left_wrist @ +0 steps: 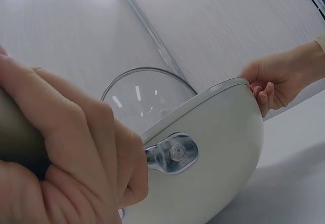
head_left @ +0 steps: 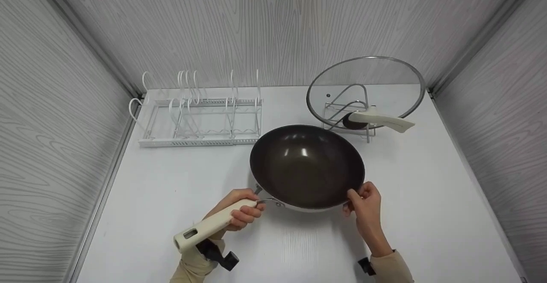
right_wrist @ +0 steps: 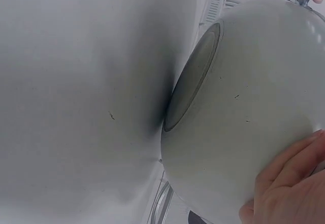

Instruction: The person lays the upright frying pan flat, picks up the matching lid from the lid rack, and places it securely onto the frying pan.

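I hold a deep wok (head_left: 305,167) in front of me, near the middle of the counter (head_left: 427,214), tilted so its dark brown, glossy inside faces up. Outside it is smooth off-white, with a few small dark marks and a round, ringed base (right_wrist: 195,76); whether that base touches the counter I can't tell. A shiny metal bracket (left_wrist: 175,153), riveted to the wall, joins the long cream handle (head_left: 218,221), which has a slot near its end.

My left hand (head_left: 239,210) is wrapped around that handle close to the bracket. My right hand (head_left: 366,201) pinches the opposite rim, thumb on top, fingers underneath.

Behind the wok to the right, a clear glass lid (head_left: 384,82) leans on a small wire stand (head_left: 367,135), its cream knob jutting sideways. Behind to the left lies a white wire rack (head_left: 188,142) with upright loops. Grey wood-grained panels (head_left: 273,26) enclose the counter at the back and both sides.
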`<move>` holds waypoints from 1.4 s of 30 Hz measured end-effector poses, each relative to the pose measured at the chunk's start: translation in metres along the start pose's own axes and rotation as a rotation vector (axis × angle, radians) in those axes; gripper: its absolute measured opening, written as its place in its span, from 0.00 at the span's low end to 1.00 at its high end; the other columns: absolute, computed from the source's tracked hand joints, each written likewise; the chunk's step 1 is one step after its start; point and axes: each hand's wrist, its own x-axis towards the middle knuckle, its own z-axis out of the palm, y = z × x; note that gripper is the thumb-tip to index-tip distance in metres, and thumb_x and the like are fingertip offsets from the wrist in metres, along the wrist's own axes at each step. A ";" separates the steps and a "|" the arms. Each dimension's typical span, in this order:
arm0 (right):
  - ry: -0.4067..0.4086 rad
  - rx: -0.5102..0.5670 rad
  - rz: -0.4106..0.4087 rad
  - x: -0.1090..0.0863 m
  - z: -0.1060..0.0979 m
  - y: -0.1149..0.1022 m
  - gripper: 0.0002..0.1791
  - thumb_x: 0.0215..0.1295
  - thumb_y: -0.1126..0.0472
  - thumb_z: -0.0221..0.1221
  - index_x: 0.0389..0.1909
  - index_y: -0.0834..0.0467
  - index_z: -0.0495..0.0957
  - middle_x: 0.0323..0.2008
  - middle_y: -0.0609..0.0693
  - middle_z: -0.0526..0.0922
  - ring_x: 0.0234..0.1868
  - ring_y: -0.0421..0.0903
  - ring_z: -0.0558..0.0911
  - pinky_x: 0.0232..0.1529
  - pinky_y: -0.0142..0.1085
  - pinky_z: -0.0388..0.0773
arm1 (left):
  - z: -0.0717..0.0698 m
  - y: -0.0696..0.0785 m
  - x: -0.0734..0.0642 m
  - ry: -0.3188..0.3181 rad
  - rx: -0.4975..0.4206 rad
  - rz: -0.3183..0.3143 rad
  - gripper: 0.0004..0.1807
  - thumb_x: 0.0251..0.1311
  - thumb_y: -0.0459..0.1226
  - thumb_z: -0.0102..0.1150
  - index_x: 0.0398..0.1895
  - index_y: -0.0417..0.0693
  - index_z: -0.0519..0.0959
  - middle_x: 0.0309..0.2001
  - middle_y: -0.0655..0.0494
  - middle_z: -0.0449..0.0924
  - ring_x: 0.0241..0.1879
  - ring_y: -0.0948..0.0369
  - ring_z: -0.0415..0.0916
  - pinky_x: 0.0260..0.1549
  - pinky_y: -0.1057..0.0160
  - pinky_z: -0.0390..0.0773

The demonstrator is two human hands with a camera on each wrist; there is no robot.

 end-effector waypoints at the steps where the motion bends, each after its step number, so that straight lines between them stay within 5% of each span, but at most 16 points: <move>1: -0.002 -0.001 -0.001 0.000 0.000 0.001 0.13 0.59 0.78 0.51 0.28 0.63 0.57 0.16 0.54 0.71 0.10 0.43 0.72 0.10 0.33 0.69 | -0.001 0.000 0.000 -0.002 0.001 -0.001 0.14 0.70 0.38 0.29 0.37 0.41 0.67 0.20 0.62 0.54 0.13 0.70 0.54 0.11 0.77 0.71; 11: -0.053 -0.138 0.023 0.002 -0.003 0.007 0.12 0.59 0.76 0.53 0.28 0.63 0.59 0.17 0.58 0.74 0.12 0.46 0.74 0.13 0.35 0.74 | -0.016 0.000 -0.009 0.037 0.099 0.080 0.21 0.72 0.40 0.22 0.44 0.38 0.68 0.20 0.61 0.59 0.13 0.70 0.58 0.11 0.77 0.70; 16: -0.112 -0.396 0.027 -0.001 -0.010 0.009 0.11 0.58 0.72 0.59 0.27 0.62 0.64 0.17 0.56 0.76 0.13 0.47 0.76 0.15 0.36 0.77 | -0.030 0.004 -0.018 0.079 0.249 0.131 0.28 0.73 0.40 0.16 0.51 0.32 0.69 0.21 0.61 0.62 0.13 0.72 0.63 0.11 0.78 0.69; 22: -0.190 -0.710 -0.062 -0.006 -0.009 0.010 0.11 0.62 0.62 0.62 0.28 0.59 0.69 0.18 0.49 0.76 0.15 0.44 0.77 0.17 0.32 0.72 | -0.051 0.009 -0.029 0.106 0.414 0.253 0.33 0.73 0.39 0.15 0.56 0.24 0.71 0.23 0.61 0.76 0.14 0.73 0.68 0.13 0.78 0.71; 28: -0.181 -0.961 -0.140 -0.014 0.000 0.015 0.13 0.62 0.54 0.61 0.25 0.55 0.71 0.18 0.45 0.74 0.18 0.41 0.71 0.19 0.34 0.67 | -0.068 0.011 -0.043 0.162 0.389 0.321 0.34 0.73 0.37 0.15 0.55 0.22 0.73 0.24 0.55 0.82 0.16 0.72 0.76 0.13 0.79 0.71; 34: -0.179 -1.012 -0.129 -0.013 0.000 0.017 0.13 0.60 0.52 0.62 0.25 0.55 0.72 0.20 0.45 0.74 0.19 0.42 0.71 0.20 0.36 0.67 | -0.080 0.016 -0.049 0.167 0.437 0.356 0.34 0.75 0.35 0.15 0.54 0.23 0.75 0.24 0.53 0.83 0.16 0.71 0.77 0.13 0.78 0.72; 42: -0.224 -1.023 -0.124 -0.002 -0.005 0.014 0.13 0.60 0.53 0.61 0.24 0.55 0.72 0.19 0.45 0.73 0.19 0.42 0.71 0.20 0.35 0.67 | -0.093 0.024 -0.054 0.196 0.449 0.325 0.42 0.74 0.41 0.07 0.49 0.27 0.80 0.27 0.50 0.84 0.15 0.71 0.76 0.12 0.76 0.73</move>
